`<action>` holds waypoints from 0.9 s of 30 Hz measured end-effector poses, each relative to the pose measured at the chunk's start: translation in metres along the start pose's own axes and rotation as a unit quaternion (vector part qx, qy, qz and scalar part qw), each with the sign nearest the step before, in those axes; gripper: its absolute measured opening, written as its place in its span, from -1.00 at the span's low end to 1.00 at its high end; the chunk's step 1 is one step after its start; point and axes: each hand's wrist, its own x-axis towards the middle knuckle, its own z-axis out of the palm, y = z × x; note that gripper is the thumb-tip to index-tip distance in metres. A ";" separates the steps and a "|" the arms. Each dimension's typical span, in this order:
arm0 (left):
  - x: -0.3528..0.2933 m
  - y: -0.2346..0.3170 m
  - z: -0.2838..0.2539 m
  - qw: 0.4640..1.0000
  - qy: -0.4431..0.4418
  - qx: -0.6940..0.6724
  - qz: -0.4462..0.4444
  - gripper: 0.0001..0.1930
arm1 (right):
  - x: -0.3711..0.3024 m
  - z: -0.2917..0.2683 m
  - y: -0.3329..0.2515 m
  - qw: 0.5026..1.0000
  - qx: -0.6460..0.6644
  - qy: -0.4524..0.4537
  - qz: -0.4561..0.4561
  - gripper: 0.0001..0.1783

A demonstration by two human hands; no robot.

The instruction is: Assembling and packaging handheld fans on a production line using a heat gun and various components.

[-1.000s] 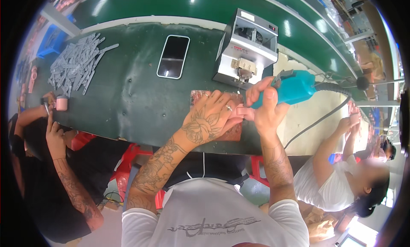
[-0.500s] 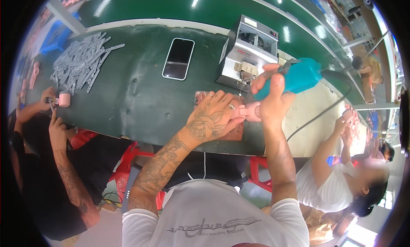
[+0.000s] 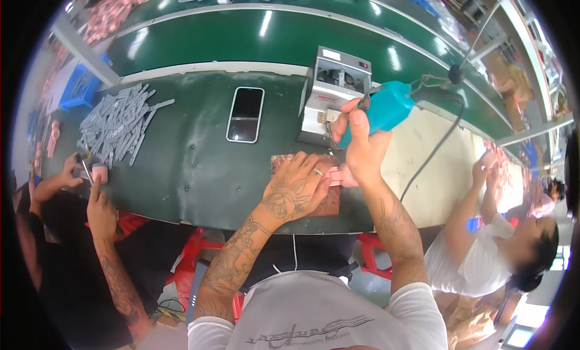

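Observation:
My left hand (image 3: 294, 190) is closed around a pink plastic part (image 3: 344, 176), its fingers pressed down over a reddish patterned mat (image 3: 326, 207). The part looks like a small handheld appliance with a hinged neck; my hands hide much of it. A teal electric screwdriver (image 3: 383, 111) is gripped in my right hand (image 3: 365, 145), tilted, with its cable end up and to the right. Its tip is hidden behind my fingers. Just beyond my right hand stands a grey, box-shaped metal screw feeder (image 3: 316, 99).
A phone (image 3: 246, 114) lies left of the feeder. Grey strip-shaped parts (image 3: 118, 123) are heaped at left, near a co-worker's hands (image 3: 99, 199) with another pink part. The screwdriver's cable (image 3: 432, 150) loops down at right. Another person (image 3: 477, 247) works at right. Green conveyor (image 3: 211, 38) runs behind.
The view has tilted, showing more of the far conveyor. My right hand and screwdriver have shifted slightly left, and the pink part's round grille is now covered. My left hand keeps its hold.

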 end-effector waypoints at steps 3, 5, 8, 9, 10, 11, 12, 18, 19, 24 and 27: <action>0.002 0.002 -0.002 1.000 0.008 -0.001 -0.010 -0.60 | -0.025 -0.012 -0.015 1.000 0.022 0.020 -0.009 -0.54; 0.010 0.004 -0.003 1.000 0.022 -0.012 -0.005 -0.62 | -0.036 -0.023 -0.025 0.999 0.031 0.027 0.007 -0.47; 0.003 0.006 -0.001 1.000 0.011 0.005 -0.002 -0.64 | -0.048 -0.031 -0.019 0.999 0.054 0.005 0.002 -0.42; 0.005 0.005 -0.002 1.000 0.010 0.004 -0.003 -0.64 | -0.048 -0.032 -0.017 0.999 0.045 0.002 -0.011 -0.41; 0.005 0.004 -0.003 1.000 0.011 -0.004 -0.011 -0.65 | -0.048 -0.032 -0.015 0.999 0.039 0.003 -0.010 -0.42; 0.006 0.003 -0.004 1.000 0.012 -0.010 -0.019 -0.65 | -0.049 -0.031 -0.015 0.999 0.040 0.003 -0.009 -0.42; 0.004 0.003 -0.003 1.000 0.017 -0.008 -0.016 -0.65 | -0.051 -0.031 -0.015 0.999 0.042 0.001 -0.007 -0.42; 0.003 0.006 -0.001 0.998 0.050 -0.028 0.013 -0.74 | -0.062 -0.031 -0.009 1.000 0.010 0.003 0.018 -0.33; 0.003 0.006 -0.001 0.998 0.049 -0.027 0.011 -0.74 | -0.063 -0.031 -0.006 1.000 0.021 0.002 0.017 -0.36; 0.011 0.008 0.001 0.999 0.028 -0.024 0.006 -0.69 | -0.062 -0.030 0.000 0.998 0.054 -0.011 0.003 -0.42; 0.011 0.012 -0.012 1.000 0.007 -0.005 -0.010 -0.67 | -0.059 -0.027 0.000 0.996 0.083 -0.035 -0.013 -0.45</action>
